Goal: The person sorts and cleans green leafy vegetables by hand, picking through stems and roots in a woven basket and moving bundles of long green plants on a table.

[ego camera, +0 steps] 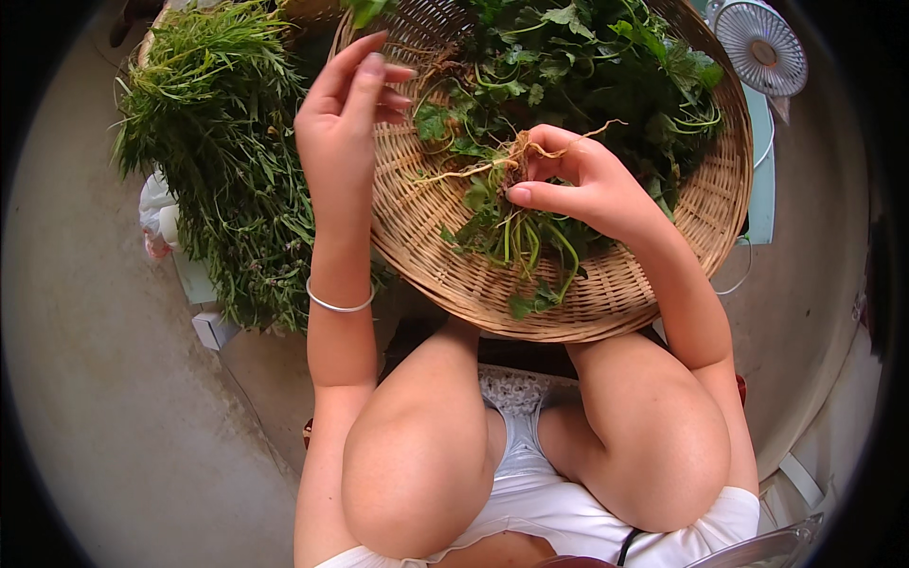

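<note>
My right hand (589, 181) pinches a leafy green plant (529, 245) at its root end, between thumb and fingers. Pale, stringy roots (472, 170) stick out to both sides of the grip, and the stems and lobed leaves hang toward me. A round woven wicker basket (426, 234) lies under the plant, with a heap of similar leafy greens (568, 71) in its far part. Raised over the basket's left rim, my left hand (351, 99) is bent, with its fingers apart and nothing visible in it. Just beyond it, a blurred green leaf (368, 10) shows at the top edge.
Left of the basket lies a large pile of narrow-leaved green stems (234, 163). A white plastic bag (155, 202) and a white box-like object (214, 330) sit beside it. A small white fan (763, 50) with a cable stands at the far right.
</note>
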### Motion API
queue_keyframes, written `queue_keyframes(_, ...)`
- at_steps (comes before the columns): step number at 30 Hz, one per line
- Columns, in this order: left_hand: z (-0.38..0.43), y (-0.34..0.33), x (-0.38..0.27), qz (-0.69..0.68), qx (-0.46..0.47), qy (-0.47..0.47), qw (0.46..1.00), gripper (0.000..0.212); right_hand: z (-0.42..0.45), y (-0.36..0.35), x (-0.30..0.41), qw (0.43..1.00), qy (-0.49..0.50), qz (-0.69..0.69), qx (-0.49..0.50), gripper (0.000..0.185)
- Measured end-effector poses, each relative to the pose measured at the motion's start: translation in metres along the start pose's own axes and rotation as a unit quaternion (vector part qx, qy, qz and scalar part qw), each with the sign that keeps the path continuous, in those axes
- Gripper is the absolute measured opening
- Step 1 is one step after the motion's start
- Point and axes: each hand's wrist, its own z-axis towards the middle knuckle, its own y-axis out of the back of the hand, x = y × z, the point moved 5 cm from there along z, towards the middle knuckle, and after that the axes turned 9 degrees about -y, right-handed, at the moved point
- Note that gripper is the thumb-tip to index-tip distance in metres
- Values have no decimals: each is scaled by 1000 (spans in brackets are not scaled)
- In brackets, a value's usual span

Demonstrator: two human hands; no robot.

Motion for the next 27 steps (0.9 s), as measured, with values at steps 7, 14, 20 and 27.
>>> queue_keyframes(7, -26, -23, -5, 140, 255, -118, 950, 37, 0, -1, 5, 999, 26, -33, -1, 37)
queue_keyframes(14, -53, -31, -1, 81, 310, 34, 947, 32, 0, 0, 6, 997, 27, 68, -2, 33)
queue_keyframes(20, -44, -32, -9, 182, 315, -113, 925, 13, 3, 4, 2, 998, 29, 61, -1, 36)
queue_keyframes(27, -31, -23, -8, 394, 196, -272, 856, 29, -1, 0, 0, 999, -5, 42, 31, 41)
